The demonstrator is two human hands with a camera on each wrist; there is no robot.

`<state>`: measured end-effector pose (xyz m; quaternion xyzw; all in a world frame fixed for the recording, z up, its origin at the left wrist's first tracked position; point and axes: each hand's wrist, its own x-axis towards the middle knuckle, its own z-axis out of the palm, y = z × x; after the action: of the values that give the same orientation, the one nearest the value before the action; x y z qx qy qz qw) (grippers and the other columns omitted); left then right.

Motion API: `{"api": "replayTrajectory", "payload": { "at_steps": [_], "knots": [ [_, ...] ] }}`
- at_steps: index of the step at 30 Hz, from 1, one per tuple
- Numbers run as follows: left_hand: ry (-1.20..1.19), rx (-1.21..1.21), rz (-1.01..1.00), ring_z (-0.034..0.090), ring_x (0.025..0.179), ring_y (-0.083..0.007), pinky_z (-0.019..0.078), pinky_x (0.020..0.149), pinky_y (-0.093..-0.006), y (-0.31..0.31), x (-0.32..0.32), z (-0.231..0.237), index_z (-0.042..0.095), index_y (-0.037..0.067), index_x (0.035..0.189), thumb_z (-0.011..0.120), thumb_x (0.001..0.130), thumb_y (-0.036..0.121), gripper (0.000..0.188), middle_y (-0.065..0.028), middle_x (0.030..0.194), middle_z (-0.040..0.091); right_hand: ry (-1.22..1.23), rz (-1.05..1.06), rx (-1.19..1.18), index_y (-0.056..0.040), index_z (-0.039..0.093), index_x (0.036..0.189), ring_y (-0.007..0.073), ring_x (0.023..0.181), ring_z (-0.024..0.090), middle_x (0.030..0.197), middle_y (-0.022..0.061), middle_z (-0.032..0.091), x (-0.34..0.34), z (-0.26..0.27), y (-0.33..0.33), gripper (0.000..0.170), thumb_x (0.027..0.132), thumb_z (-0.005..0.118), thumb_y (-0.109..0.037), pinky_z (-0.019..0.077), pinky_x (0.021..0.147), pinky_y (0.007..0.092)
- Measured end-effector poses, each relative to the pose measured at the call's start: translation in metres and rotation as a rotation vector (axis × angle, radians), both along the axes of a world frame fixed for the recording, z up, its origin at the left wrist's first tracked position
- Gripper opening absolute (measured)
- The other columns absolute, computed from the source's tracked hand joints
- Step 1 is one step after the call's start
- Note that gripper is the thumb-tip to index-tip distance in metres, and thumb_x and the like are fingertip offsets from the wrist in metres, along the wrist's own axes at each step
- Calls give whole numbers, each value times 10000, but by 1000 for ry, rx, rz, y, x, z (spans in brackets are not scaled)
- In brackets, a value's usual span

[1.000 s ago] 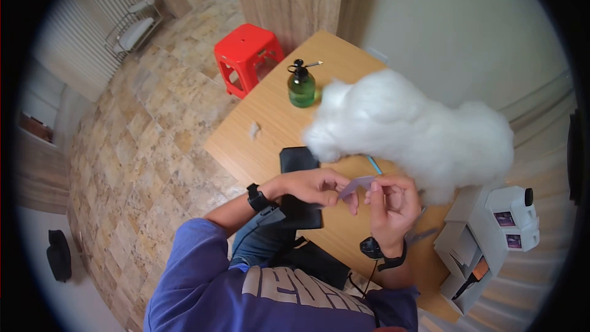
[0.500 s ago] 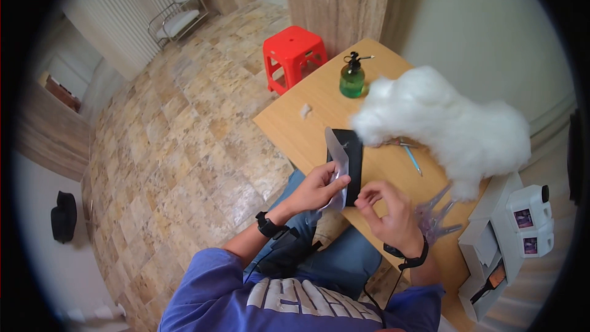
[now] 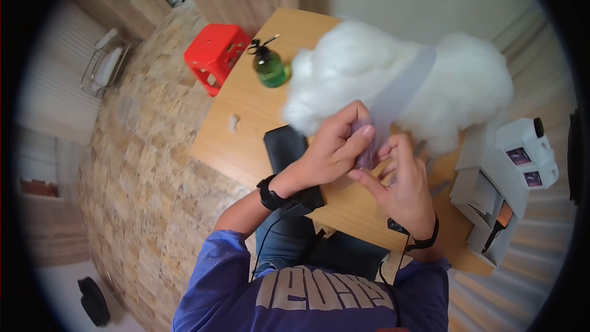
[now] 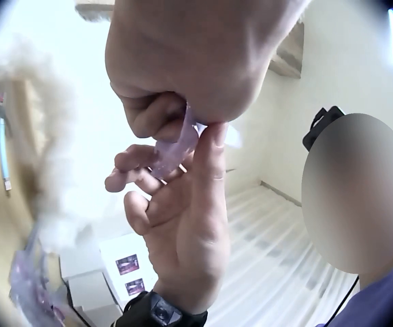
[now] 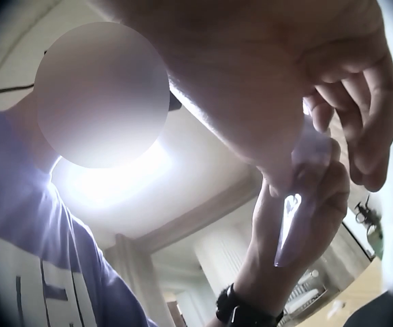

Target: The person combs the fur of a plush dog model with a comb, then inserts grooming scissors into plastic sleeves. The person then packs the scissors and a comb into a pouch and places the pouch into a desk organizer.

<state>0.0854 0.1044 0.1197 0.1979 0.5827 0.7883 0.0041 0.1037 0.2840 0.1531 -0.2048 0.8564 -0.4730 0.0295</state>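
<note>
My left hand (image 3: 340, 147) grips a translucent purple plastic film (image 3: 365, 150), its thumb pressed over the folded part. A long greyish strip of the film (image 3: 402, 86) stretches up and right, overlapping the white fluffy stuffing in the head view. My right hand (image 3: 402, 178) is close on the film's other side, thumb tip at its lower end and fingers loosely bent. In the left wrist view the purple film (image 4: 176, 150) comes out of the left fist between the right thumb (image 4: 211, 163) and fingers. From the right wrist, the film's lower end (image 5: 291, 231) shines below the right thumb.
White stuffing (image 3: 350, 67) covers the table's far side. A green spray bottle (image 3: 269, 69), a small tuft (image 3: 233, 123) and a black flat case (image 3: 286, 147) are left of it. White jugs (image 3: 525, 154) and an organizer (image 3: 485, 209) stand right; a red stool (image 3: 215, 52) is beyond the table.
The film was first between both hands, then upright in the left hand; now it stretches up and right. The right hand has come back close to the left. The head view has swung about.
</note>
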Motion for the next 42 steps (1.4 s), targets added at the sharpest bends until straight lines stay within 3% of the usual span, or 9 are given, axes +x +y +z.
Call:
{"api": "replayTrajectory", "payload": {
  "at_steps": [8, 14, 20, 22, 23, 28, 31, 37, 42],
  "knots": [
    [139, -70, -57, 649, 888, -122, 525, 782, -274, 9, -33, -1, 590, -4, 1051, 638, 1024, 86, 106, -60, 969, 663, 7, -175, -397, -15, 538, 1282, 243, 791, 726, 954, 147, 691, -20, 16, 33, 517, 860, 826, -92, 579, 705, 327],
    [582, -485, 58, 650, 1049, -252, 512, 939, -357, -13, -40, 8, 734, 29, 1073, 679, 914, -42, 182, -118, 1128, 685, 425, 23, -117, -20, 702, 978, 248, 852, 675, 923, 86, 693, -28, 4, 43, 256, 748, 778, 62, 565, 721, 353],
    [-276, -268, -96, 685, 1090, -358, 557, 952, -429, -55, -12, -19, 520, -55, 1403, 408, 1087, 506, 653, -223, 1242, 671, 863, 220, 181, -56, 683, 829, 220, 892, 606, 914, 31, 617, -16, -4, 19, 138, 696, 720, -46, 535, 812, 349],
    [-690, 215, -769, 712, 1048, -353, 567, 946, -446, -76, -5, -16, 520, -125, 1355, 426, 1075, 543, 729, -258, 1179, 688, 923, 325, 218, -75, 673, 810, 203, 900, 601, 902, 20, 606, -12, -14, 15, 103, 709, 697, -83, 527, 832, 340],
    [-799, 294, -691, 719, 1043, -381, 574, 949, -491, -77, 4, -10, 496, -168, 1343, 428, 1068, 559, 781, -288, 1172, 686, 975, 410, 274, -94, 663, 791, 186, 907, 597, 890, 8, 595, -9, -21, 13, 74, 723, 673, -119, 519, 852, 330],
    [-407, -285, -750, 722, 1031, -300, 573, 926, -391, -95, 3, -17, 526, -97, 1353, 586, 1063, 316, 508, -196, 1149, 712, 1023, 428, 430, -129, 688, 787, 145, 950, 617, 886, -27, 608, 5, -52, -7, 53, 738, 668, -135, 513, 838, 306],
    [-260, -782, -473, 640, 944, -82, 527, 834, -263, -90, 5, -32, 649, -53, 1141, 673, 1005, 83, 194, -54, 986, 711, 997, 523, 325, -106, 684, 858, 166, 992, 634, 902, -7, 607, -2, -74, -14, 129, 758, 715, -182, 521, 832, 314],
    [-274, -786, -78, 669, 795, -96, 530, 710, -257, -103, 18, -46, 682, -45, 1030, 696, 991, 109, 159, -64, 878, 731, 316, 508, 237, -18, 631, 1097, 305, 1120, 614, 1138, 90, 622, -42, -91, -2, 355, 844, 775, -221, 503, 937, 417],
    [-325, -765, 228, 650, 714, -81, 509, 649, -238, -110, 33, -59, 630, 1, 873, 721, 984, 159, 214, -44, 776, 705, 556, 212, 242, -15, 594, 1098, 292, 1214, 561, 1163, 86, 598, -51, -145, -7, 370, 823, 784, -173, 481, 1003, 422]
  ]
}}
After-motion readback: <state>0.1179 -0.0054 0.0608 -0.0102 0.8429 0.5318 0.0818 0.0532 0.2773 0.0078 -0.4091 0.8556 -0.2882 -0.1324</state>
